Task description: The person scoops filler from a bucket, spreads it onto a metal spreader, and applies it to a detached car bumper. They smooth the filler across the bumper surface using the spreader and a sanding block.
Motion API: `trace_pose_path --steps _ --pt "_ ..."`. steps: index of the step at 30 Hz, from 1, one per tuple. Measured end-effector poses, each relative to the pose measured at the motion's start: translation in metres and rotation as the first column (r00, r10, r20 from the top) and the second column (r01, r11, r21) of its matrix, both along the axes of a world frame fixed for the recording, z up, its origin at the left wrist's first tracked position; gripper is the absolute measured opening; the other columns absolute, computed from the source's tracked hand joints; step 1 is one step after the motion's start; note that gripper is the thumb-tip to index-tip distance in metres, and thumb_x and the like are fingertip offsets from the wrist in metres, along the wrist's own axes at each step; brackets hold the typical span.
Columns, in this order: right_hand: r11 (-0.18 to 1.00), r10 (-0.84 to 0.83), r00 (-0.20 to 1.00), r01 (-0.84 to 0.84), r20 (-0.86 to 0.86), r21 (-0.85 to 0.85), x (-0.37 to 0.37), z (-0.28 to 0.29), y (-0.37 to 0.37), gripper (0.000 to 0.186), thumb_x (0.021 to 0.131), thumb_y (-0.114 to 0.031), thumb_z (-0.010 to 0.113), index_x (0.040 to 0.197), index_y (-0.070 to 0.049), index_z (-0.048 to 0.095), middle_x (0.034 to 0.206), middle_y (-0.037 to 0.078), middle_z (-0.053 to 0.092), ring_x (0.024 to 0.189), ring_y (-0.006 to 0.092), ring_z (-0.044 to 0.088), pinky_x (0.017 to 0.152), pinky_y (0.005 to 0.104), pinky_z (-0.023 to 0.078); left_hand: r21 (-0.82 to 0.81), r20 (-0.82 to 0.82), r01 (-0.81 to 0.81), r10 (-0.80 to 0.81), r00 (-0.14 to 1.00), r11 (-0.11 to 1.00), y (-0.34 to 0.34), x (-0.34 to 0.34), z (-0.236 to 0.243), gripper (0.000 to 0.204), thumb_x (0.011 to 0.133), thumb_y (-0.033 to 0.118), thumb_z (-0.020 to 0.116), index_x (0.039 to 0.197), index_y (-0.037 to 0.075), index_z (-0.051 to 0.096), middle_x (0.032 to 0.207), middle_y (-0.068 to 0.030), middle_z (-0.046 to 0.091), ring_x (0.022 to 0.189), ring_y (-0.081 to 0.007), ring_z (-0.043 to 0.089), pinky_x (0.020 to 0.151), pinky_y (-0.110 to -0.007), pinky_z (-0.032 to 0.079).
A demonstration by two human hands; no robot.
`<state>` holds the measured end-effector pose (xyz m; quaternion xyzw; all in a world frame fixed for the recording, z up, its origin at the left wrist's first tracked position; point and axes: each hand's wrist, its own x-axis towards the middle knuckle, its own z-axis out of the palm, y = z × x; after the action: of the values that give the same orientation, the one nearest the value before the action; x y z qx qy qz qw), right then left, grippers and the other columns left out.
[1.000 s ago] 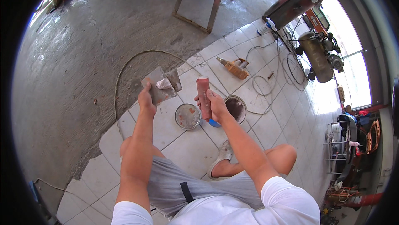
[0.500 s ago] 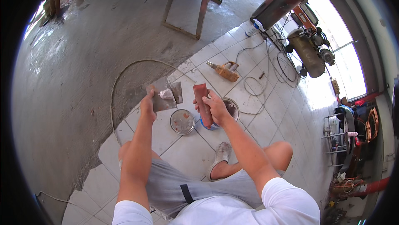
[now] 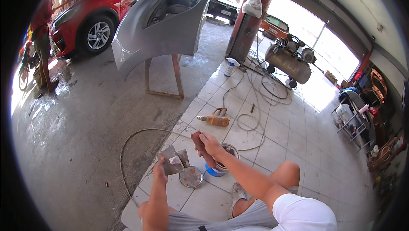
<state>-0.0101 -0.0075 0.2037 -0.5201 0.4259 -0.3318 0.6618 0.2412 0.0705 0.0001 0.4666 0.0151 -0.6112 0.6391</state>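
Note:
In my left hand [image 3: 159, 171] is a flat metal plate [image 3: 169, 168], tilted, carrying a lump of pale pinkish putty [image 3: 175, 160]. A second dark flat blade [image 3: 184, 158] shows at the plate's right edge; whether it touches the plate I cannot tell. My right hand [image 3: 212, 146] is closed around a long red squeeze tube [image 3: 208, 157], its wider end pointing up and away. Below the tube stands an open can with a blue side [image 3: 214, 172], partly hidden by my right hand and forearm. A round, stained tin lid [image 3: 190, 177] lies on the tiles left of the can.
A dirty orange heat gun [image 3: 215, 120] lies ahead, near looping hoses [image 3: 251, 124]. Farther off are a grey car bumper [image 3: 149, 45] on a stand [image 3: 177, 75], a red car [image 3: 98, 5], a pillar [image 3: 243, 30] and an air compressor [image 3: 289, 62]. A person [image 3: 41, 43] stands far left.
My view has tilted up, bringing the cars and the whole bumper into sight. Both hands now appear lower in the picture, still holding the plate and the tube.

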Motion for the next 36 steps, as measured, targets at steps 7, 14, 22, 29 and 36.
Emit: trace_pose_path --steps 7,14,22,29,36 --pt "0.993 0.084 0.984 -0.095 -0.156 -0.068 0.008 0.016 0.001 0.035 0.115 -0.035 0.043 0.108 -0.005 0.06 0.078 0.009 0.065 0.055 0.0156 0.061 0.049 0.0317 0.053 -0.01 -0.005 0.053 -0.053 0.999 0.999 0.002 -0.001 0.001 0.036 0.1 0.028 0.07 0.123 0.001 0.07 0.122 -0.0108 0.07 0.111 -0.0278 0.067 0.099 -0.043 0.053" --pt "0.989 0.113 0.977 -0.128 -0.179 -0.071 0.011 0.016 -0.001 0.028 0.112 -0.03 0.051 0.114 -0.003 0.059 0.084 0.01 0.068 0.06 0.0161 0.064 0.055 0.0335 0.057 0.001 0.066 0.107 -0.107 0.992 0.994 0.008 -0.004 -0.001 0.039 0.099 0.03 0.071 0.123 -0.001 0.069 0.124 -0.0121 0.069 0.114 -0.0265 0.065 0.101 -0.042 0.05" --pt "0.94 0.306 0.938 -0.27 -0.164 0.208 -0.003 0.004 -0.005 0.023 0.1 -0.005 0.07 0.119 0.003 0.06 0.103 0.016 0.075 0.082 0.0218 0.073 0.079 0.0386 0.063 0.031 0.042 0.054 -0.055 0.998 0.998 0.016 0.004 0.011 0.042 0.098 0.033 0.073 0.123 0.0 0.069 0.126 -0.0131 0.068 0.117 -0.0263 0.062 0.103 -0.043 0.048" --pt "0.97 0.232 0.926 -0.197 -0.298 0.141 0.004 -0.008 -0.003 0.014 0.101 -0.006 0.067 0.111 0.005 0.066 0.093 0.013 0.075 0.077 0.0205 0.073 0.071 0.0366 0.063 0.013 0.065 0.059 -0.06 0.996 0.998 0.016 0.0 0.006 0.042 0.099 0.034 0.072 0.125 0.001 0.068 0.125 -0.0129 0.067 0.114 -0.0278 0.064 0.101 -0.045 0.051" --pt "0.918 0.354 0.748 -0.394 -0.561 0.053 0.018 0.002 0.002 0.018 0.105 -0.014 0.062 0.106 0.002 0.07 0.084 0.008 0.073 0.07 0.0148 0.067 0.064 0.033 0.057 -0.012 0.071 0.084 -0.083 0.994 0.996 0.018 -0.007 0.032 0.039 0.101 0.033 0.069 0.125 0.002 0.066 0.124 -0.0112 0.066 0.111 -0.029 0.066 0.095 -0.049 0.057"
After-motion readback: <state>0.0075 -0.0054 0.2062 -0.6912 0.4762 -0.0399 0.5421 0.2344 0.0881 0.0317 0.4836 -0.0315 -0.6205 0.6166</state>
